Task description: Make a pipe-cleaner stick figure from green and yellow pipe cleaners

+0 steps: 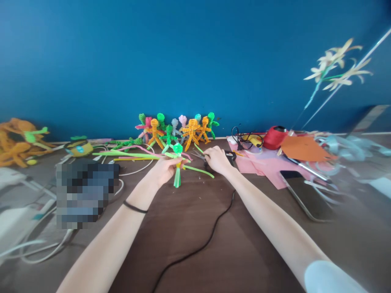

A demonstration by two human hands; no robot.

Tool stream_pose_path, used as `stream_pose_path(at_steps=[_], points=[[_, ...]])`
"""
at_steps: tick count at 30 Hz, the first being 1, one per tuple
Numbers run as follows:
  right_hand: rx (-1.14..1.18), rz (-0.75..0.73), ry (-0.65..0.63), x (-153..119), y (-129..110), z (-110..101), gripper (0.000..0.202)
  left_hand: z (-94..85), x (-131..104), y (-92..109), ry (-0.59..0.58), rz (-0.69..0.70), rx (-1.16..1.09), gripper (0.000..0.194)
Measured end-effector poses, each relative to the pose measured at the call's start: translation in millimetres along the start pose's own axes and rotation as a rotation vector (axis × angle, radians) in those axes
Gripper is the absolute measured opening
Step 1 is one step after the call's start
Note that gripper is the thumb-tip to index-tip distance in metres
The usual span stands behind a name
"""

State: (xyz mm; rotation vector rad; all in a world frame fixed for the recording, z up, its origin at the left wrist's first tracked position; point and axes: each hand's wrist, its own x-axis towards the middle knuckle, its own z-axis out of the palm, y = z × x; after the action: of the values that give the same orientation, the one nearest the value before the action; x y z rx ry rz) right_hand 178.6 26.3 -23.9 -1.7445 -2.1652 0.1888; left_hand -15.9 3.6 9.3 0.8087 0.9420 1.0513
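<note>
While left hand [166,170] pinches a green figure [177,154] upright, right hand [217,158] extends forward, palm down, hold unclear.

Bkgd: plain blue wall [183,61], fills approx. upper half of view; brighter twd mid, darkens to navy in top R corner. Furniture: dk brown table [183,228], faint grain, back edge up to wall, thin pale strip [61,143] along join. Tabletop greyer, blurred twd L & R sides. Light: soft, diffuse.
</note>
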Motion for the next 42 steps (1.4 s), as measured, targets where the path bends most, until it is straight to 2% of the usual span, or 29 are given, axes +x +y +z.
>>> stream_pose_path(at_steps=[2, 6, 8, 10, 13, 18, 23, 27, 31, 35, 38, 42], points=[[0.084, 0.004, 0.053, 1.9, 0.9, -0.8, 0.028, -0.1, 0.1, 0.4, -0.004, 0.001, -0.018, 0.022], [0.344, 0.001, 0.322, 5.4, 2.5, -6.8, 0.020, -0.7, 0.4, 0.6, -0.015, 0.011, -0.036, 0.022], [0.423, -0.001, 0.378, 6.0, 3.7, -8.2, 0.016, -1.0, -0.1, 0.7, -0.016, 0.016, -0.036, 0.021], [0.386, -0.015, 0.334, 5.8, 5.3, -6.1, 0.016, -1.0, -1.3, 0.8, -0.017, 0.009, -0.035, 0.021], [0.210, -0.015, 0.229, 5.4, 7.4, 1.9, 0.020, -0.5, -3.3, 1.3, -0.024, -0.004, -0.051, 0.018], [0.034, 0.078, 0.103, 8.8, 5.4, 8.2, 0.018, 1.8, -3.0, 3.3, -0.031, 0.018, -0.088, 0.014], [-0.024, 0.115, 0.076, 11.6, 0.9, 6.1, 0.016, 6.7, -2.6, 5.4, 0.011, -0.020, -0.125, 0.021], [-0.068, 0.105, 0.092, 11.7, 2.1, 7.7, 0.022, 6.1, -1.3, 3.4, 0.014, 0.007, -0.094, 0.017], [0.010, 0.055, 0.154, 14.4, 8.8, 0.4, 0.023, 0.7, 2.3, 0.7, -0.021, 0.037, -0.077, 0.014], [0.173, -0.025, 0.206, 14.3, 13.9, -19.4, 0.029, -4.1, 3.9, 1.8, -0.036, 0.039, -0.056, 0.013], [0.328, -0.008, 0.119, 8.4, 11.3, -35.9, 0.027, -7.0, 3.4, 4.1, -0.026, 0.045, -0.041, 0.012], [0.487, 0.001, 0.198, -0.8, 3.9, -53.9, 0.029, -12.6, 4.4, 4.0, 0.013, 0.062, -0.013, 0.007]])
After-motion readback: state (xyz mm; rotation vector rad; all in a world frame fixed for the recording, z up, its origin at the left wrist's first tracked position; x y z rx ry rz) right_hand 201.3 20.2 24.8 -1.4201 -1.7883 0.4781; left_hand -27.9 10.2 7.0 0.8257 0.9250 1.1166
